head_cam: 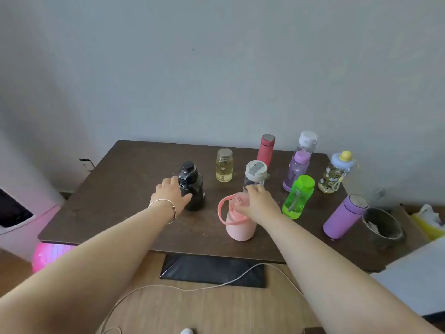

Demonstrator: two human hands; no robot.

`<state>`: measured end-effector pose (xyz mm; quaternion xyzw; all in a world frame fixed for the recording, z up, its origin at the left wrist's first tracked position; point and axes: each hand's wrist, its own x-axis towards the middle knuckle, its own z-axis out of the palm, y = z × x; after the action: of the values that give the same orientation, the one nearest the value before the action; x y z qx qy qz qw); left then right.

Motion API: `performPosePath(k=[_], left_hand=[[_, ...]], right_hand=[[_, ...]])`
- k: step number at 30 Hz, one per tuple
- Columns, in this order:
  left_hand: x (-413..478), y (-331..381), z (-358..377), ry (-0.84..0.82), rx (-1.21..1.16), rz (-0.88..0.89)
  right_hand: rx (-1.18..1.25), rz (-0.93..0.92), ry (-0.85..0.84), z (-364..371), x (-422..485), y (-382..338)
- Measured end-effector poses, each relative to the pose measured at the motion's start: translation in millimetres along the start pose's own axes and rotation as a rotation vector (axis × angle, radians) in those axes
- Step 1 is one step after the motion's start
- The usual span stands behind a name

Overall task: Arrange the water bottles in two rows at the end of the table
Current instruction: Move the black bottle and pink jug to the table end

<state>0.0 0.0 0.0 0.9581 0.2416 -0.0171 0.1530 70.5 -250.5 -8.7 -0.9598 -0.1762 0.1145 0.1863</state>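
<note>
Nine bottles scattered on the table (125,165), I judge no rows yet | left hand (172,196) wraps black bottle (192,186), mid-left | right hand (258,203) grips clear bottle (255,174), centre

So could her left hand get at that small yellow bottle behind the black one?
Probably yes. The left hand rests against the black bottle, and the yellow bottle stands apart from it, farther back and to the right. Bare table lies around it, so the hand could reach past.
</note>
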Motion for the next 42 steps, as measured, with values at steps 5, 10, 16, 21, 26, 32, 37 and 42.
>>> performPosePath(k=[5, 10, 16, 21, 26, 32, 37, 42], left_hand=[[50.9, -9.8, 1.4, -0.059, -0.092, 0.021], [96.4, -13.4, 7.4, -0.094, -0.151, 0.1], [120.6, -19.7, 22.2, -0.152, -0.321, 0.118], [126.5, -22.0, 26.5, -0.171, -0.436, 0.098], [125.2, -21.9, 29.1, -0.124, -0.484, 0.103], [123.7, -31.9, 24.6, -0.047, -0.565, -0.007], [128.0, -49.9, 3.7, 0.046, -0.564, -0.11], [135.7, -78.7, -22.9, 0.141, -0.55, -0.196]], right_hand=[[-0.021, 0.167, -0.041, 20.2, 17.6, -12.9], [-0.032, 0.255, -0.023, 36.2, 22.1, -19.3], [-0.006, 0.329, 0.021, 44.5, 23.7, -22.9], [-0.019, 0.332, 0.041, 43.1, 29.7, -26.2], [-0.021, 0.298, 0.047, 41.5, 42.0, -31.0], [0.014, 0.188, 0.034, 35.4, 75.5, -47.1], [0.05, 0.063, -0.007, 34.7, 116.5, -73.1], [0.07, -0.076, -0.019, 41.8, 156.0, -107.8]])
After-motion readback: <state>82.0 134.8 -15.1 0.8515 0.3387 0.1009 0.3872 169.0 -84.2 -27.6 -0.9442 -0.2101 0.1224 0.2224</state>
